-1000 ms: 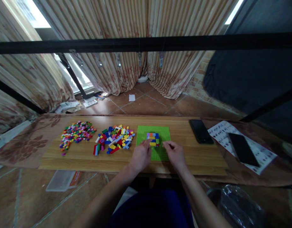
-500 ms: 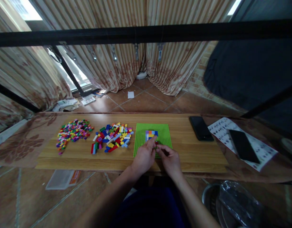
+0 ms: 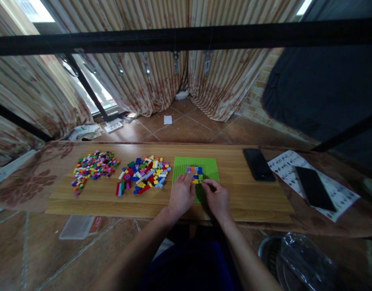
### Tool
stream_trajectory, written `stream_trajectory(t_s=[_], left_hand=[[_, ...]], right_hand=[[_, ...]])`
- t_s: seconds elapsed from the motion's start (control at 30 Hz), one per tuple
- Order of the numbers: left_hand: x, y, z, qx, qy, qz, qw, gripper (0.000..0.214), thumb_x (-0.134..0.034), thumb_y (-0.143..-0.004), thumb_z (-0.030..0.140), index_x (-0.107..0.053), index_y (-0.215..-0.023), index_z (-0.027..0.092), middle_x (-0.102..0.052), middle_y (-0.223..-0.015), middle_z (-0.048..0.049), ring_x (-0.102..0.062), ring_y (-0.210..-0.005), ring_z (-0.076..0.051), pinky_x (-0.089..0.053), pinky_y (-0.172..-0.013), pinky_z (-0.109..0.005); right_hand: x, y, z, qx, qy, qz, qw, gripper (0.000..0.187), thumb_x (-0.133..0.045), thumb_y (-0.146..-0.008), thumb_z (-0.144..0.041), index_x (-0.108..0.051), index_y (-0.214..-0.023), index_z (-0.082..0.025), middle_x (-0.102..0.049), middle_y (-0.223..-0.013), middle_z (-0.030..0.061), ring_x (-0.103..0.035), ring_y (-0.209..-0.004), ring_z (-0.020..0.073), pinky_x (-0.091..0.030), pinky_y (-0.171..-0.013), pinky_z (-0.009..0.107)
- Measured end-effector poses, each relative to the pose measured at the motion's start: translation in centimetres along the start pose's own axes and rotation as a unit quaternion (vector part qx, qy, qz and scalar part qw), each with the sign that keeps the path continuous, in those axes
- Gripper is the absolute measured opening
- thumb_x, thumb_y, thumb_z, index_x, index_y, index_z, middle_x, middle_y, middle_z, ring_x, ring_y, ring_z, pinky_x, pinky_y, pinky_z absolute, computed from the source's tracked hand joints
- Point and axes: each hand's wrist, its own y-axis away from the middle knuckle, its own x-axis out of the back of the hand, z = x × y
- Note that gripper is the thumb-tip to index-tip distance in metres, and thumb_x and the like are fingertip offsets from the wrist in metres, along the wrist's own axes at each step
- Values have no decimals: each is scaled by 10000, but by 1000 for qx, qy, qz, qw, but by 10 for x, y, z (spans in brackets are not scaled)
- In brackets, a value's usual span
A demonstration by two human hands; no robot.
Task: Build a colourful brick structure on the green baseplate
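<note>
On the green baseplate (image 3: 210, 163) stands a small block of joined toy bricks (image 3: 200, 170), with blue, purple, orange, yellow and green showing. My left hand (image 3: 182, 190) lies over its left side, fingers stretched toward the bricks and holding nothing I can see. My right hand (image 3: 217, 199) is at the lower right corner of the bricks, thumb and fingertips pinched together. Whatever sits in that pinch is too small and covered to make out. My left hand hides part of the build and the plate's lower left.
Left of the plate are a pile of larger bricks (image 3: 146, 173) and a pile of small bricks (image 3: 95, 165) on the wooden board (image 3: 234, 208). A black phone (image 3: 258, 164) lies right; another phone (image 3: 314, 188) rests on a printed sheet (image 3: 284, 161). A black bar (image 3: 186, 38) crosses ahead.
My left hand has drawn back slightly to the left, uncovering more of the bricks. The dark red piece seen between my fingertips no longer shows; green and yellow bricks show there.
</note>
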Motion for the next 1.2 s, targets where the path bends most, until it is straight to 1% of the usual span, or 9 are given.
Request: stream_trajectory(t_s=[0.2, 0.37, 0.53, 0.73, 1.0, 1.2], left_hand=[[-6, -6, -1, -14, -4, 8, 1000, 411, -507, -834, 86, -514, -1237, 172, -672, -1045, -75, -604, -982, -217, -488, -931, -402], [-10, -10, -2, -27, 2, 20, 999, 414, -509, -833, 78, -529, -1236, 169, -687, -1014, -74, -611, -967, -218, -495, -919, -398], [-11, -11, -3, -19, 15, 22, 999, 418, -513, -834, 80, -539, -1237, 186, -696, -978, -55, -614, -930, -207, -502, -892, -378], [-12, -11, -4, -6, 29, 18, 999, 436, -525, -824, 80, -537, -1245, 194, -700, -945, -36, -604, -881, -199, -496, -870, -363], [-14, -11, -4, -15, 42, 23, 999, 419, -520, -831, 76, -539, -1233, 192, -701, -923, -23, -598, -858, -188, -470, -887, -361], [-16, -12, -4, -18, 44, 27, 999, 398, -516, -836, 77, -555, -1216, 188, -706, -902, -21, -596, -850, -188, -470, -870, -354]], right_hand=[[1, -3, 1, 23, 20, 9, 999, 216, -586, -806, -340, -726, -859, -185, -736, -908, 82, -673, -839, 215, -509, -808, 361], [-1, -4, 6, 35, 8, 23, 999, 216, -593, -802, -349, -740, -850, -198, -740, -910, 80, -675, -840, 215, -511, -810, 367], [-2, -3, 7, 23, -1, 36, 999, 223, -590, -805, -349, -739, -857, -192, -746, -901, 83, -681, -829, 220, -513, -807, 370], [-3, -3, 7, 24, 6, 30, 999, 220, -578, -817, -344, -724, -868, -188, -739, -908, 81, -672, -832, 216, -503, -811, 366], [-5, -3, 9, 56, 18, 21, 998, 198, -571, -832, -325, -713, -850, -187, -710, -888, 74, -649, -830, 203, -490, -794, 344], [-5, -1, 8, 65, 34, 35, 997, 183, -567, -835, -305, -705, -841, -184, -701, -869, 71, -643, -807, 197, -488, -777, 339]])
